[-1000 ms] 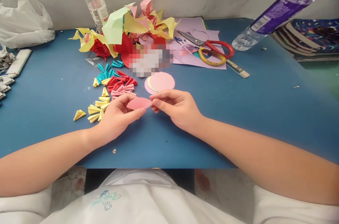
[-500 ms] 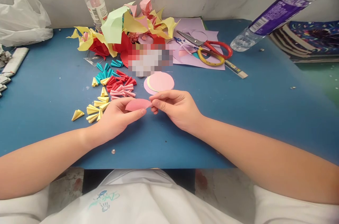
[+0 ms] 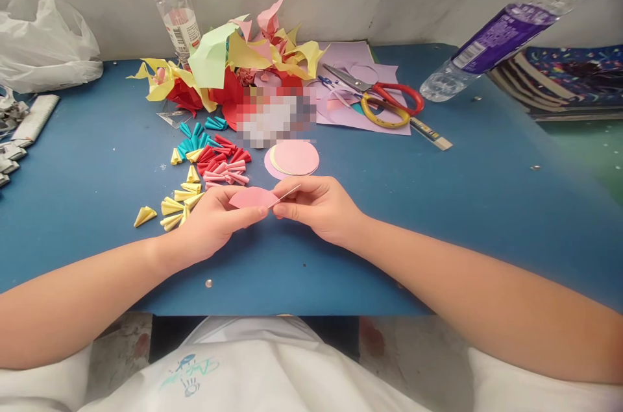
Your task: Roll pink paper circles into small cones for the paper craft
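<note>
Between the thumb and fingers of my left hand point(image 3: 211, 218) is a piece of pink paper point(image 3: 253, 197), curved like a half circle. My right hand point(image 3: 318, 203) is closed at the paper's right end, pinching a thin pale stick point(image 3: 291, 193) that slants up to the right along the edge. The two hands nearly meet. Just beyond them lies a stack of paper circles point(image 3: 296, 157), pink on top. Small rolled paper cones lie left of the stack: yellow cones point(image 3: 171, 206), pink cones point(image 3: 226, 173), red cones point(image 3: 210, 159) and teal cones point(image 3: 197, 139).
Folded paper flowers point(image 3: 250, 52) lie by the wall near a clear bottle point(image 3: 182, 29). Scissors point(image 3: 389, 104) rest on purple paper point(image 3: 335, 115), beside a cutter-like strip point(image 3: 431, 133). A purple-labelled bottle point(image 3: 506, 36) stands right; a plastic bag point(image 3: 48, 48) sits left. One patch is blurred.
My right fingers have shifted their grip, and more of the thin stick now shows above them. The pink paper stays in my left hand. The whole view has moved slightly.
</note>
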`<state>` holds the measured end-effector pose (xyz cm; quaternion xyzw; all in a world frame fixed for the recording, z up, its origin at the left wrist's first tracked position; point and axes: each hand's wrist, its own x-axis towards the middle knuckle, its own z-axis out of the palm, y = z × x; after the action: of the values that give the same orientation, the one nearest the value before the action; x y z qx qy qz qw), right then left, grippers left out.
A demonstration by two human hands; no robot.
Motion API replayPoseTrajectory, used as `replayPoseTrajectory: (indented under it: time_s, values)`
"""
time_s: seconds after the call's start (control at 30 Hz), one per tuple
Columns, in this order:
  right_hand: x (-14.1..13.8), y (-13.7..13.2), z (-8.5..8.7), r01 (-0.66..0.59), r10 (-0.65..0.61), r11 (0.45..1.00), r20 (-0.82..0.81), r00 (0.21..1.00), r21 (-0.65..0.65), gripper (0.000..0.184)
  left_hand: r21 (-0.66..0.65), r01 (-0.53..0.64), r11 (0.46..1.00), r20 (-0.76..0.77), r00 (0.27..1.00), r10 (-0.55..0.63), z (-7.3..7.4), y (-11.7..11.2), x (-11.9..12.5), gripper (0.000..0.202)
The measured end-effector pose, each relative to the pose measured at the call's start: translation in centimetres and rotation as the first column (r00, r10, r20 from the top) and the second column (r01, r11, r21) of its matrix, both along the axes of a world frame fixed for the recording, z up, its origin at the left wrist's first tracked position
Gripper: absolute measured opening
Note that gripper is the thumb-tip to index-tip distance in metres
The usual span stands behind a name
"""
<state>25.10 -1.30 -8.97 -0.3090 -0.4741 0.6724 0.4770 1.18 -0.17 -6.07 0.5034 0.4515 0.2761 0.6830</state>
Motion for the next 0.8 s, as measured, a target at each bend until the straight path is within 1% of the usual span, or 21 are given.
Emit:
replayPoseTrajectory:
  time_s: [0.1, 0.2, 0.27, 0.37, 0.53, 0.63, 0.7, 0.8]
  values:
    - [0.0, 0.0, 0.0, 0.018, -0.028, 0.99, 0.064, 0.998, 0.141, 0.022, -0.023, 0.02, 1.0, 0.005, 1.0, -0.019, -0.1, 0.0, 0.0, 0.05]
    - [0.1, -0.1, -0.1, 0.034, -0.081, 0.963, 0.167, 0.983, 0.268, 0.024, -0.039, 0.042, 0.998, 0.003, 0.999, -0.042, 0.1, 0.1, 0.0, 0.047]
    - [0.1, -0.2, 0.0, 0.041, -0.109, 0.95, 0.204, 0.973, 0.309, 0.027, -0.048, 0.056, 0.997, -0.003, 0.998, -0.056, 0.3, 0.1, 0.0, 0.041]
    - [0.1, -0.3, 0.1, 0.048, -0.126, 0.943, 0.218, 0.968, 0.33, 0.025, -0.052, 0.064, 0.997, -0.037, 0.997, -0.066, 0.7, 0.1, 0.0, 0.036]
    - [0.1, -0.3, 0.2, 0.048, -0.139, 0.934, 0.237, 0.962, 0.355, 0.025, -0.044, 0.07, 0.997, -0.062, 0.995, -0.073, 0.9, 0.1, 0.1, 0.036]
    - [0.0, -0.6, 0.4, 0.056, -0.138, 0.933, 0.212, 0.967, 0.354, 0.02, -0.022, 0.065, 0.998, -0.066, 0.996, -0.067, 1.0, 0.1, 0.2, 0.033]
    - [-0.1, -0.8, 0.6, 0.07, -0.141, 0.944, 0.203, 0.969, 0.323, 0.016, 0.02, 0.044, 0.999, -0.075, 0.996, -0.043, 1.1, -0.1, 0.3, 0.03]
    - [-0.2, -1.1, 0.8, 0.096, -0.144, 0.967, 0.195, 0.97, 0.236, 0.016, 0.151, 0.013, 0.988, -0.116, 0.993, 0.004, 1.3, -0.4, 0.6, 0.026]
